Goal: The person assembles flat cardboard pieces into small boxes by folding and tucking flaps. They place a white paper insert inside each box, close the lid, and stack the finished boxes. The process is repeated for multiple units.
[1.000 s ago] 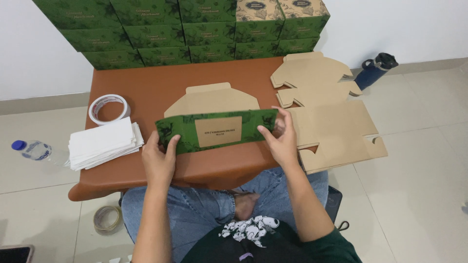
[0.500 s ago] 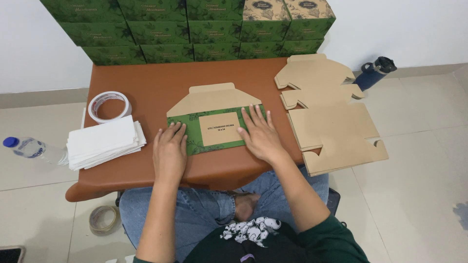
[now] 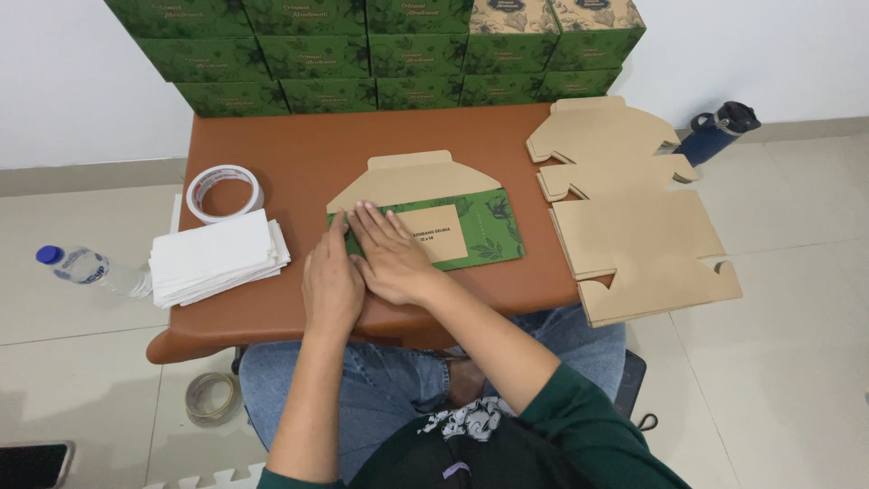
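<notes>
Pressing flat and open, both hands sit on the left end of the green flat-folded carton [image 3: 453, 231], left hand [image 3: 331, 282] just beside right hand [image 3: 391, 257]; its long axis runs left-right across the counter [image 3: 299, 163], stretching rightward.

Dark green sleeve on the right arm; blue jeans; black shirt with white print

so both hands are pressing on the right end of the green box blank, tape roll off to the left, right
Not quite: in the head view both hands, left hand and right hand, press the left end of the green box blank. The tape roll does lie to the left.
</notes>
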